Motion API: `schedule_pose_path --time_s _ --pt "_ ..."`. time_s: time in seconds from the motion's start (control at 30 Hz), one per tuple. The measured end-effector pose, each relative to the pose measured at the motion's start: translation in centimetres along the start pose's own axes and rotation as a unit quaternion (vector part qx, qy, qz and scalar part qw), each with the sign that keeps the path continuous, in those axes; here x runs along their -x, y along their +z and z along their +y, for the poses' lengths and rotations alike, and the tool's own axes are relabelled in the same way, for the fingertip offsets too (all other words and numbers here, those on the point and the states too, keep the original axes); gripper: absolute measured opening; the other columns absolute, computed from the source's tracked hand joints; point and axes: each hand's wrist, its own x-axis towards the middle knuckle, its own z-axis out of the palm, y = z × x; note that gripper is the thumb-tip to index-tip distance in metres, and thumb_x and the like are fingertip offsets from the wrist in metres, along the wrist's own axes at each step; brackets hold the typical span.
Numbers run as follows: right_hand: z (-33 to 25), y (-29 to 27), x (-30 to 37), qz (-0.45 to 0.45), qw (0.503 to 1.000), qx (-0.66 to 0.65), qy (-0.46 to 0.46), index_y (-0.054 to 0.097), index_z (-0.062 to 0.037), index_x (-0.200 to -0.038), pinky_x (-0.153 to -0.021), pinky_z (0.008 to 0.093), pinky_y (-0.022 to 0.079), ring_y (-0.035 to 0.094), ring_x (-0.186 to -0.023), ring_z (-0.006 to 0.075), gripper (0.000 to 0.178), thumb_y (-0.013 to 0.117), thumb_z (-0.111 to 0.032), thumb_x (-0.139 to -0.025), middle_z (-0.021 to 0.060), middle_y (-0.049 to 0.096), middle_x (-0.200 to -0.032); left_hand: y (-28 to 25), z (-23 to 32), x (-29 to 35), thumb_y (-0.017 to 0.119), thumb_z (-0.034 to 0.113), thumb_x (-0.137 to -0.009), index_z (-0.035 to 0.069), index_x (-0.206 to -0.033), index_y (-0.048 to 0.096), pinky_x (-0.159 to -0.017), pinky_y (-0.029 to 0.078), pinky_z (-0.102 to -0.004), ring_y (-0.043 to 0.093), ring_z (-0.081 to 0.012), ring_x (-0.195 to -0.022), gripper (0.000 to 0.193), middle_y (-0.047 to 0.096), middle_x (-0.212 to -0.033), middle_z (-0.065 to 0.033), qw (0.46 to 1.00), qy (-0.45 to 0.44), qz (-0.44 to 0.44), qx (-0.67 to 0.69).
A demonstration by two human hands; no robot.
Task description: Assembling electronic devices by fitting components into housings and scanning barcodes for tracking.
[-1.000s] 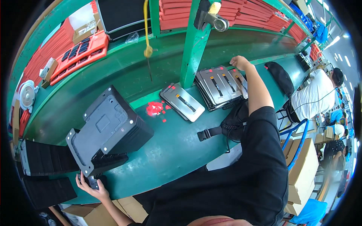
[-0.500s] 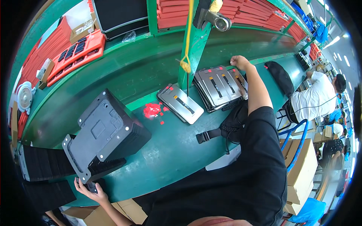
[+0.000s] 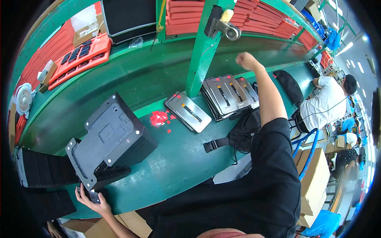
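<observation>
At the lower left, my left hand [image 3: 93,202] grips the end of a dark, plate-like part [image 3: 94,196] by the table's front edge. Its fingers curl round it beside a tilted stack of black moulded panels [image 3: 105,137]. My right arm reaches out over the back of the table. At its end my right hand [image 3: 247,61] is raised with the fingers closed, and what they hold, if anything, cannot be made out. Below that hand lie stacks of silver metal panels [image 3: 227,95] with black strips and red tabs. Another small pile of silver panels [image 3: 189,112] lies left of them.
Red scraps [image 3: 158,118] lie on the green table [image 3: 178,158]. A black bag [image 3: 244,131] with a buckle strap sits near my right arm. A green post [image 3: 198,59] carries a metal clamp-like fitting [image 3: 228,29]. Cardboard boxes [image 3: 315,178] stand at right, where a person [image 3: 325,103] sits.
My right hand has moved slightly up and left, away from the table's back edge. The yellow cord has swung left, clear of the post. My left hand stays on the dark part.
</observation>
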Motion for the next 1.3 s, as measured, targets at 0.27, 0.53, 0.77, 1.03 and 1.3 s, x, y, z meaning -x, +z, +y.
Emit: schedule_pose_path --time_s 0.27,0.53,0.77,1.03,1.3 --pt "-4.9 -0.2 -0.8 0.074 0.99 0.116 0.006 0.076 -0.0074 -0.103 -0.087 0.0452 0.058 0.072 -0.099 0.0362 0.018 0.071 -0.02 -0.09 0.0204 0.075 -0.104 0.3 0.2 -0.2 0.066 0.061 -0.087 -0.001 -0.141 0.057 -0.114 0.034 -0.0528 0.045 -0.0394 -0.134 0.083 0.042 -0.148 -0.0241 1.0 -0.008 0.015 0.007" --pt "4.0 2.9 1.1 -0.034 0.971 0.217 0.095 0.075 -0.0057 -0.105 -0.089 0.0466 0.056 0.07 -0.101 0.0421 0.024 0.071 -0.025 -0.09 0.0235 0.073 -0.104 0.4 0.3 -0.1 0.065 0.065 -0.087 -0.001 -0.142 0.055 -0.113 0.035 -0.0532 0.046 -0.0397 -0.134 0.086 0.042 -0.149 -0.0246 1.0 -0.018 0.011 0.016" --pt "6.8 2.9 -0.5 -0.066 0.989 0.124 0.054 0.071 0.003 -0.101 -0.087 0.0375 0.056 0.073 -0.096 0.0267 0.015 0.071 -0.011 -0.094 0.0148 0.076 -0.098 0.6 -0.5 0.1 0.064 0.066 -0.088 -0.002 -0.142 0.053 -0.112 0.035 -0.0551 0.045 -0.0413 -0.135 0.088 0.042 -0.15 -0.0257 1.0 -0.011 0.015 0.007" --pt "9.9 2.8 -1.0 -0.097 0.993 0.07 0.005 0.062 0.0028 -0.088 -0.074 0.0329 0.053 0.059 -0.078 0.0129 0.008 0.067 0.001 -0.094 0.003 0.063 -0.08 0.4 0.2 -0.2 0.064 0.068 -0.086 -0.002 -0.14 0.055 -0.111 0.037 -0.0538 0.046 -0.0414 -0.134 0.088 0.043 -0.148 -0.0269 1.0 -0.009 0.017 -0.006" --pt "8.7 3.3 0.5 -0.121 0.985 0.102 -0.069 0.06 -0.0005 -0.097 -0.078 0.0364 0.051 0.059 -0.083 0.0189 0.007 0.061 -0.007 -0.099 0.0071 0.062 -0.082 -0.2 0.6 0.2 0.066 0.062 -0.087 -0.001 -0.142 0.052 -0.112 0.035 -0.0525 0.045 -0.0413 -0.135 0.085 0.042 -0.15 -0.0258 1.0 -0.016 0.007 0.008"
